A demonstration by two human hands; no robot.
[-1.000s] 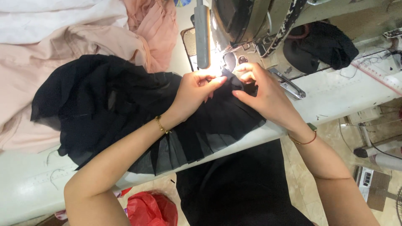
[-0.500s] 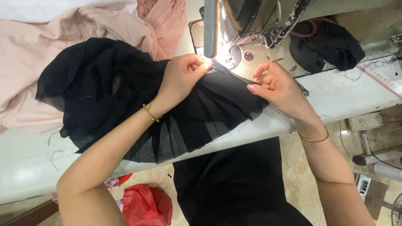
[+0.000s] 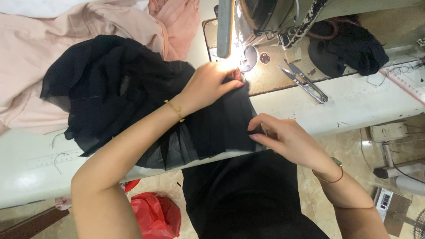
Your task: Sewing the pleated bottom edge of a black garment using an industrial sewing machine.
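A black pleated sheer fabric (image 3: 133,97) lies spread across the pale sewing table (image 3: 354,106). My left hand (image 3: 210,84) lies flat on it, fingers pressing the cloth down just in front of the sewing machine's lit needle area (image 3: 234,51). My right hand (image 3: 283,137) is at the table's near edge, fingers pinching the fabric's lower pleated edge. A thin gold bracelet is on my left wrist and a red cord on my right.
Thread snips (image 3: 305,82) lie on the machine bed to the right of the needle. A dark cloth bundle (image 3: 349,46) sits behind them. Pink fabric (image 3: 79,31) is heaped at the back left. A red plastic bag (image 3: 152,214) is on the floor.
My right hand has drawn back from the needle area toward the table's near edge, taking the fabric's edge along. My left hand stays pressed near the needle.
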